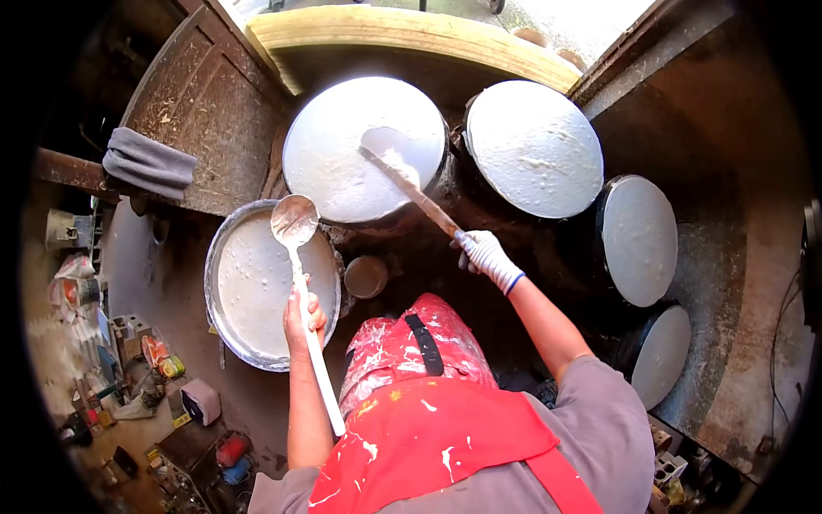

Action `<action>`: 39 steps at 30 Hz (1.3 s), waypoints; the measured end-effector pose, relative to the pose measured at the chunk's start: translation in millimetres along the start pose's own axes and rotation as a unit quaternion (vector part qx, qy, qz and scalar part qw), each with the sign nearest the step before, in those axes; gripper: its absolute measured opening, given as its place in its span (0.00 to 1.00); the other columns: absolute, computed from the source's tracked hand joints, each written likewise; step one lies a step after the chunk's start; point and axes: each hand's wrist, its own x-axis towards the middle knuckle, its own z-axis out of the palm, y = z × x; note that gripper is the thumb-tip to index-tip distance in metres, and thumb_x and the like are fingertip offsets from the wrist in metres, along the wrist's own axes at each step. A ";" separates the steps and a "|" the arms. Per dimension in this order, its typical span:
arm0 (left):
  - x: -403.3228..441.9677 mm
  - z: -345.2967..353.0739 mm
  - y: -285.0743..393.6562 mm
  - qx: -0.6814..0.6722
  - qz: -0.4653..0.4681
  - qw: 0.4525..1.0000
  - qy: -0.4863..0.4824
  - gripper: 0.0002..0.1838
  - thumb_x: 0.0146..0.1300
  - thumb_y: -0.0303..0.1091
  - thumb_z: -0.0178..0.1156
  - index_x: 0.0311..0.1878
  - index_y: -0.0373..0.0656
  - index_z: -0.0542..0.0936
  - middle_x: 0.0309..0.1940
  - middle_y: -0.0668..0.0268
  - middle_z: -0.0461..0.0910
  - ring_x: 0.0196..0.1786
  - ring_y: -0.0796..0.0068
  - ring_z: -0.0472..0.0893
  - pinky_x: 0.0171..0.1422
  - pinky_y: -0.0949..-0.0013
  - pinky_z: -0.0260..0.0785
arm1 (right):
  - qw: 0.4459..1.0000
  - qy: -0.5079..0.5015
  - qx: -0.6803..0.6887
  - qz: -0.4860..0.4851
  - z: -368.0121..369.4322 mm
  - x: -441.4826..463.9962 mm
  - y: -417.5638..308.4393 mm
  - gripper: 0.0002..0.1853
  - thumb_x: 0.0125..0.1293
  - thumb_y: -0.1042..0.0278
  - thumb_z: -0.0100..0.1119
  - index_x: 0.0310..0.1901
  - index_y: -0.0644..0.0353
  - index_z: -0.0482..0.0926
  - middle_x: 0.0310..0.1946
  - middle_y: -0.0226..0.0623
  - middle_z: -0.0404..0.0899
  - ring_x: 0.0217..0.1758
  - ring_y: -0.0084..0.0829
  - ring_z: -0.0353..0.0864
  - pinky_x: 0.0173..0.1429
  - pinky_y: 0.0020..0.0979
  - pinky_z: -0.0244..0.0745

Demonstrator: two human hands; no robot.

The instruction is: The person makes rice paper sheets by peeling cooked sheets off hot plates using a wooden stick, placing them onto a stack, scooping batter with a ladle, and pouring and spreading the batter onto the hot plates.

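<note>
My bare left hand (305,320) is closed around the long white handle of a ladle (295,220). The ladle's bowl hangs over the rim of a large round tub (248,283) of off-white batter. My right hand (490,257), in a white knitted glove with a blue cuff, grips a long flat scraper (415,195). Its far end lies over a round griddle (330,163) spread with a white layer. Near that tip is a smooth, greyer patch with a rounded edge. Whether the blade is under the layer, I cannot tell.
Several more round white-coated griddles curve to the right, the nearest a second griddle (535,150). A small round pot (366,277) stands beside the tub. A grey cloth (150,163) hangs at left near a wooden door (205,103). A wooden beam (411,32) crosses the back.
</note>
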 end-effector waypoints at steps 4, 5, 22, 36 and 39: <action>-5.4 11.2 -9.8 -0.010 0.007 1.000 -0.017 0.20 0.68 0.45 0.41 0.56 0.42 0.65 0.19 0.73 0.61 0.10 0.88 0.54 0.15 0.82 0.48 | 1.000 0.005 0.008 -0.008 -54.4 30.3 -12.6 0.23 0.66 0.48 0.44 0.34 0.62 0.78 0.12 0.33 0.73 0.07 0.19 0.63 0.12 0.23 0.57; -7.3 15.4 -12.4 -0.019 0.005 1.000 -0.009 0.19 0.68 0.43 0.42 0.56 0.42 0.65 0.19 0.73 0.62 0.10 0.89 0.54 0.15 0.83 0.48 | 1.000 0.018 0.008 -0.016 -63.7 39.3 -14.9 0.24 0.66 0.47 0.43 0.34 0.63 0.78 0.11 0.33 0.73 0.07 0.19 0.63 0.12 0.22 0.57; -21.7 43.3 -38.7 -0.086 0.005 0.996 -0.015 0.19 0.69 0.43 0.41 0.57 0.42 0.64 0.20 0.73 0.61 0.10 0.89 0.55 0.15 0.84 0.48 | 0.999 -0.031 -0.036 -0.011 -82.3 13.5 5.4 0.20 0.65 0.51 0.46 0.28 0.60 0.78 0.11 0.34 0.73 0.10 0.22 0.68 0.17 0.27 0.64; -16.7 45.6 -30.4 -0.105 -0.002 0.993 -0.046 0.20 0.69 0.41 0.39 0.58 0.40 0.62 0.19 0.73 0.60 0.08 0.89 0.56 0.13 0.85 0.49 | 1.000 -0.001 -0.011 -0.022 -79.7 47.0 -5.1 0.26 0.65 0.45 0.42 0.32 0.63 0.78 0.12 0.36 0.76 0.08 0.22 0.65 0.15 0.27 0.62; -18.7 34.5 -23.4 -0.110 0.003 0.993 -0.051 0.20 0.70 0.40 0.39 0.58 0.39 0.61 0.19 0.72 0.60 0.08 0.89 0.55 0.12 0.85 0.48 | 0.997 0.047 -0.046 -0.042 -70.0 91.1 -36.3 0.28 0.65 0.44 0.41 0.31 0.63 0.80 0.15 0.42 0.77 0.13 0.30 0.71 0.21 0.31 0.66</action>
